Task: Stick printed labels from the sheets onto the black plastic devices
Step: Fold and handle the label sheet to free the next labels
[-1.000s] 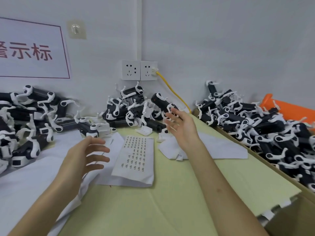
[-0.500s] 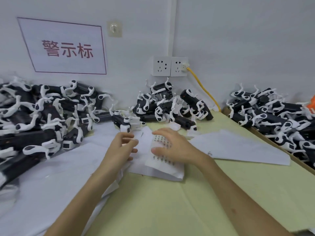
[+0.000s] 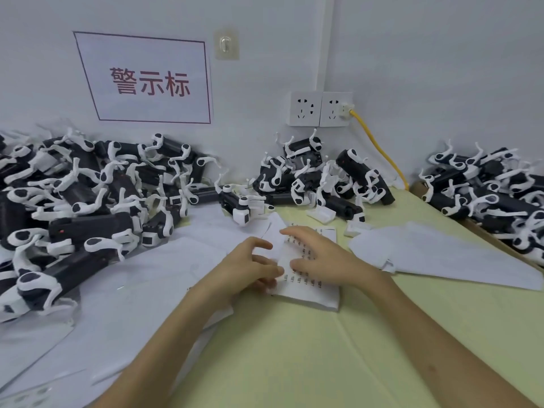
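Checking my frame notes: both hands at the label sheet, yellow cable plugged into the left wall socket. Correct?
Not quite. The head view shows the yellow cable plugged into the right wall socket; the left wall socket is free. The left hand and right hand are both at the label sheet, as you said.

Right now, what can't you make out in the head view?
- The label sheet: print too small and blurred to read; the right hand covers its upper rows.
- Under the right hand: its underside faces away, so any label picked up is unseen.
- Whether the left hand pinches the sheet's edge: blurred.
- The left device pile and right device pile: cut off by the frame edges.
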Tool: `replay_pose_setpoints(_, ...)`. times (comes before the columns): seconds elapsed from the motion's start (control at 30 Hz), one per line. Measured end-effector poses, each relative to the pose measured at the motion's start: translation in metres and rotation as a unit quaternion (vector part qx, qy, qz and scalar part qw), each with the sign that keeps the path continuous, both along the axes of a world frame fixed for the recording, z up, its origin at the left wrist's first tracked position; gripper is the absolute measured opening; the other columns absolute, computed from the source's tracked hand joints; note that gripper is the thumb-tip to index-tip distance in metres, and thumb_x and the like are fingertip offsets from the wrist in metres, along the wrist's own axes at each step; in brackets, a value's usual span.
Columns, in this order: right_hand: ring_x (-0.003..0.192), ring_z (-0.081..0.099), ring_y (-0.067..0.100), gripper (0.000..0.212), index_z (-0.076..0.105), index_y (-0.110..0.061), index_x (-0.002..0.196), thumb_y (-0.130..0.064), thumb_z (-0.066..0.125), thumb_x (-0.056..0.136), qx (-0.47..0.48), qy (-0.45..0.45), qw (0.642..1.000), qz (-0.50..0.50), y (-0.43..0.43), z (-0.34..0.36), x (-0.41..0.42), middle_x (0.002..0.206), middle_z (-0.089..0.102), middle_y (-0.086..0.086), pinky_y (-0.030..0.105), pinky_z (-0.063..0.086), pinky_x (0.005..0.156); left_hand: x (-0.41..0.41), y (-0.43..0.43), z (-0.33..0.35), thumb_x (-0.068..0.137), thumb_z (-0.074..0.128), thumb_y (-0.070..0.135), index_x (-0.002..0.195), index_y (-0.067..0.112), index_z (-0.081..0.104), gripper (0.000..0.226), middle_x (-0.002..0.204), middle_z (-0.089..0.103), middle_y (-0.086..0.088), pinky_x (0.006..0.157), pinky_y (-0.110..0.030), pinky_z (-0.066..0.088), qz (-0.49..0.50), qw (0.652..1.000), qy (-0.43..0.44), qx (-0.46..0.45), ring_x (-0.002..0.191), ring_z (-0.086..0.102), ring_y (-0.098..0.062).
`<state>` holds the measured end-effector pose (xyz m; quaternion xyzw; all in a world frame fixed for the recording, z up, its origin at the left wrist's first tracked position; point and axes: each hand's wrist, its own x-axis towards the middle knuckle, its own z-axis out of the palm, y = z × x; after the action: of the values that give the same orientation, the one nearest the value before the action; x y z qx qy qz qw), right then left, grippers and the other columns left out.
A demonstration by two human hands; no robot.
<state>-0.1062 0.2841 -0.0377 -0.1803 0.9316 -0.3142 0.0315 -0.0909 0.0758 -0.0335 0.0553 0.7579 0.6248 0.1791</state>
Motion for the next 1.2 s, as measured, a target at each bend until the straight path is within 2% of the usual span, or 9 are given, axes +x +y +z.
replay_pose_setpoints(0.13, 0.138, 0.046, 0.009, 0.055, 0.058, -0.036, 0.121, 0.007, 0.051, 0.087, -0.084, -0.013, 0.996, -0.003, 0.002, 0.009, 0.002, 0.143, 0.051, -0.009, 0.037, 0.05, 0.1, 0.002, 0.006, -0.001, 0.084, 0.078, 0.0, 0.122, 0.024, 0.055, 0.051, 0.077, 0.068, 0.002, 0.047, -0.018, 0.044, -0.014, 0.998, 0.039, -0.043, 0.05, 0.058, -0.009)
replay_pose_setpoints(0.2, 0.129, 0.057, 0.019, 0.051, 0.066, -0.035, 0.098, 0.011, 0.052, 0.083, -0.116, -0.004, 0.993, 0.004, 0.003, 0.013, 0.004, 0.132, 0.062, -0.007, 0.049, 0.051, 0.099, 0.002, 0.006, -0.001, 0.084, 0.076, -0.003, 0.122, 0.025, 0.057, 0.051, 0.073, 0.066, 0.006, 0.047, -0.018, 0.043, -0.002, 0.998, 0.057, -0.03, 0.05, 0.057, -0.008)
replay_pose_setpoints(0.27, 0.122, 0.06, 0.013, 0.041, 0.071, -0.034, 0.088, 0.006, 0.062, 0.081, -0.122, 0.022, 0.992, 0.012, 0.004, 0.016, 0.006, 0.126, 0.065, -0.013, 0.048, 0.049, 0.102, 0.002, 0.006, -0.001, 0.085, 0.074, -0.005, 0.123, 0.024, 0.058, 0.051, 0.069, 0.065, 0.007, 0.052, -0.02, 0.045, 0.007, 0.997, 0.07, -0.005, 0.056, 0.059, -0.008)
replay_pose_setpoints(0.37, 0.118, 0.059, -0.001, 0.02, 0.073, -0.034, 0.088, -0.017, 0.079, 0.078, -0.134, 0.047, 0.989, 0.026, 0.003, 0.018, 0.008, 0.123, 0.066, -0.019, 0.037, 0.046, 0.105, 0.002, 0.004, 0.002, 0.089, 0.069, -0.007, 0.126, 0.021, 0.058, 0.048, 0.073, 0.06, 0.0, 0.061, -0.023, 0.047, 0.006, 0.996, 0.084, 0.021, 0.065, 0.059, -0.01)
replay_pose_setpoints(0.47, 0.117, 0.059, -0.001, 0.02, 0.074, -0.035, 0.091, -0.029, 0.084, 0.075, -0.138, 0.066, 0.988, 0.022, 0.0, 0.018, 0.009, 0.12, 0.066, -0.021, 0.034, 0.046, 0.104, 0.003, 0.002, 0.006, 0.092, 0.065, -0.008, 0.126, 0.022, 0.059, 0.046, 0.088, 0.062, -0.012, 0.071, -0.028, 0.058, 0.016, 0.995, 0.092, 0.045, 0.079, 0.064, -0.017)
replay_pose_setpoints(0.77, 0.103, 0.066, 0.002, 0.015, 0.078, -0.026, 0.089, -0.016, 0.084, 0.08, -0.157, 0.067, 0.985, 0.031, -0.001, 0.019, 0.01, 0.105, 0.072, -0.016, 0.021, 0.05, 0.083, 0.003, 0.002, 0.006, 0.09, 0.066, -0.009, 0.119, 0.022, 0.064, 0.042, 0.079, 0.071, -0.008, 0.07, -0.02, 0.054, 0.029, 0.991, 0.115, 0.064, 0.075, 0.067, -0.017)
replay_pose_setpoints(0.97, 0.088, 0.071, 0.005, 0.012, 0.075, -0.016, 0.085, -0.006, 0.08, 0.081, -0.171, 0.073, 0.982, 0.04, -0.007, 0.016, 0.012, 0.091, 0.075, -0.006, 0.026, 0.057, 0.079, 0.003, 0.004, 0.005, 0.096, 0.067, 0.006, 0.116, 0.021, 0.068, 0.025, 0.063, 0.068, 0.005, 0.068, -0.023, 0.046, 0.032, 0.99, 0.134, 0.041, 0.059, 0.054, -0.008)
replay_pose_setpoints(1.1, 0.088, 0.072, 0.005, 0.014, 0.074, -0.02, 0.081, -0.007, 0.08, 0.079, -0.174, 0.085, 0.98, 0.037, -0.008, 0.014, 0.012, 0.087, 0.075, -0.006, 0.032, 0.061, 0.077, 0.006, 0.004, 0.007, 0.097, 0.066, 0.008, 0.108, 0.02, 0.072, 0.018, 0.078, 0.07, -0.022, 0.078, -0.035, 0.045, 0.042, 0.99, 0.124, 0.048, 0.075, 0.055, -0.024)
replay_pose_setpoints(1.2, 0.087, 0.073, 0.007, 0.018, 0.074, -0.023, 0.078, -0.007, 0.082, 0.078, -0.183, 0.087, 0.979, 0.032, -0.009, 0.014, 0.012, 0.089, 0.075, -0.007, 0.03, 0.061, 0.077, 0.006, 0.004, 0.007, 0.097, 0.065, 0.007, 0.107, 0.019, 0.072, 0.017, 0.095, 0.073, -0.028, 0.081, -0.036, 0.051, 0.043, 0.991, 0.113, 0.059, 0.079, 0.063, -0.026)
